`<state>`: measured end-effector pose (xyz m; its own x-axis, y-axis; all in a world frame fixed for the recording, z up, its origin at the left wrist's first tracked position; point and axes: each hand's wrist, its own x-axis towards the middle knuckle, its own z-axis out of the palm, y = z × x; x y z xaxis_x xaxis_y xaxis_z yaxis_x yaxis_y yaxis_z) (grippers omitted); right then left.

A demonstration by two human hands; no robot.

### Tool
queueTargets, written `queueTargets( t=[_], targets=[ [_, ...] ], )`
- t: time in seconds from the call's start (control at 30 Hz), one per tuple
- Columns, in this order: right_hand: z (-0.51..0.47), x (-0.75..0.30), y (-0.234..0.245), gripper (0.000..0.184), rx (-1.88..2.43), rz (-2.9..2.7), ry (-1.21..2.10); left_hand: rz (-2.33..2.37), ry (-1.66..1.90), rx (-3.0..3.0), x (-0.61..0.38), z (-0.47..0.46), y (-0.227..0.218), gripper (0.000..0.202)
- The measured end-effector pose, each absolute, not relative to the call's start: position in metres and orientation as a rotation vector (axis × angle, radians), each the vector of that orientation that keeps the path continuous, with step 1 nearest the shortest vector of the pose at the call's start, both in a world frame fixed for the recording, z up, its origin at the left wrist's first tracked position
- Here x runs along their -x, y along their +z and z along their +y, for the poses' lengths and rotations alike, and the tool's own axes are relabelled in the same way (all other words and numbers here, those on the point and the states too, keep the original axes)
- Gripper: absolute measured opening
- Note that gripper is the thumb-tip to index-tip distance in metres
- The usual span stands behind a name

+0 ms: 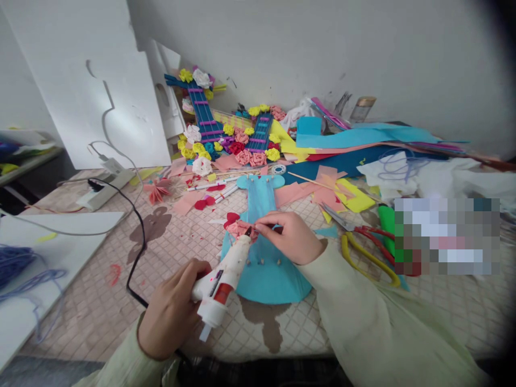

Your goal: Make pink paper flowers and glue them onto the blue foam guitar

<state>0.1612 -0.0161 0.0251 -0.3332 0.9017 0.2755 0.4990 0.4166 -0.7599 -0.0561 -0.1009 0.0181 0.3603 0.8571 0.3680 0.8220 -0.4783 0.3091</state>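
My left hand (175,306) is wrapped round the handle of a white hot glue gun (226,285), with a clear glue stick (205,331) poking out of its back end. Its dark nozzle touches or nearly touches the pink crepe-paper flower (238,228). Thumb and fingertips of my right hand (288,234) pinch at that flower's right edge; exactly what lies between them is partly hidden. Underneath is a light-blue paper guitar shape (278,287) with strings along its neck and small pegs. A red paper piece (231,219) sits beside the pink flower.
Yellow-handled scissors (365,263) and red-handled scissors (373,232) lie to the right. Behind are flower-trimmed dark-blue guitar shapes (203,115) and crepe-paper strips (363,134). A power strip (105,185) with a black cord (141,236) and a white board (52,263) are on the left.
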Motion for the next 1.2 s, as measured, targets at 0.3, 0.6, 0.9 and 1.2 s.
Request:
queueTargets(
  t=[0.3,0.6,0.9,1.2],
  targets=[
    [-0.016,-0.162,0.025,0.016,1.195,-1.995,0.736,1.611,0.771,-2.5,0.058,-0.104,0.018,0.012],
    [-0.016,-0.162,0.025,0.014,1.193,-1.976,0.72,1.652,0.757,-2.45,0.062,-0.105,0.014,0.012],
    [-0.016,-0.162,0.026,0.015,1.213,-1.97,0.746,1.65,0.783,-2.42,0.064,-0.106,0.013,0.015],
    [-0.016,-0.161,0.025,0.014,1.239,-1.941,0.791,1.699,0.804,-2.393,0.067,-0.107,0.012,0.017]
  ],
)
